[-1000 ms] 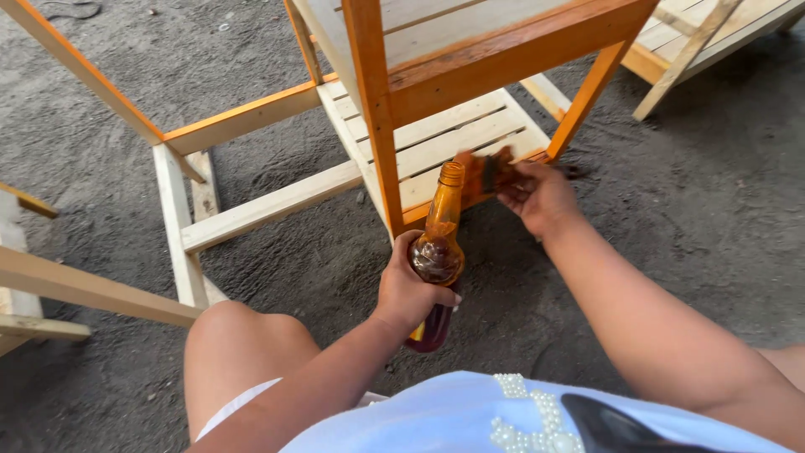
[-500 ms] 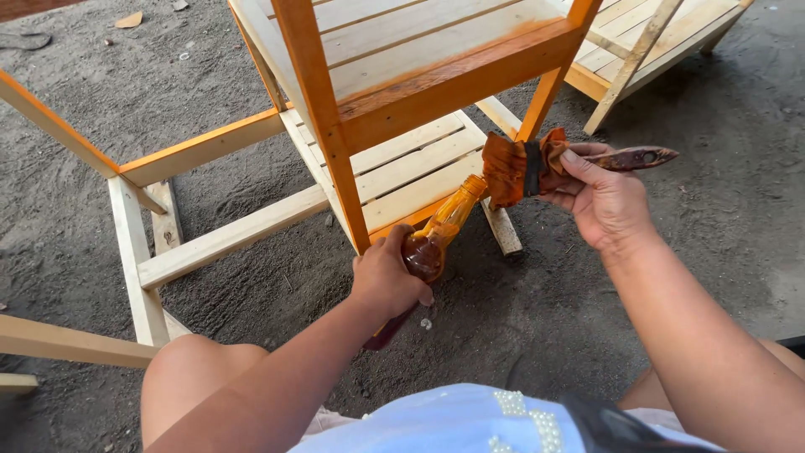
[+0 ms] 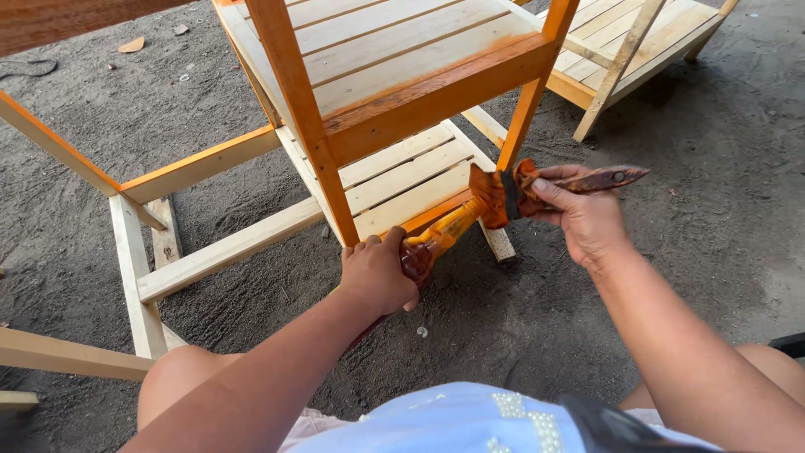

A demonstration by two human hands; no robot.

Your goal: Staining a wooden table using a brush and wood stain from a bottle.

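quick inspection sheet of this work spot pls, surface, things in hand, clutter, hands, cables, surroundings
surface: dark sandy ground, loose and uneven.
job's things: amber bottle tilted, its neck up against the stained brush; wooden shelf frame partly coated orange, slats bare.
clutter: a leaf and small bits of debris at far left; a small pale bit on the ground near the bottle.
grippers: left hand wraps the bottle; right hand grips the brush by its handle.
cables: nothing seen.
surroundings: another partly coated frame at left, a third at upper right; the person's bare knee at the bottom.
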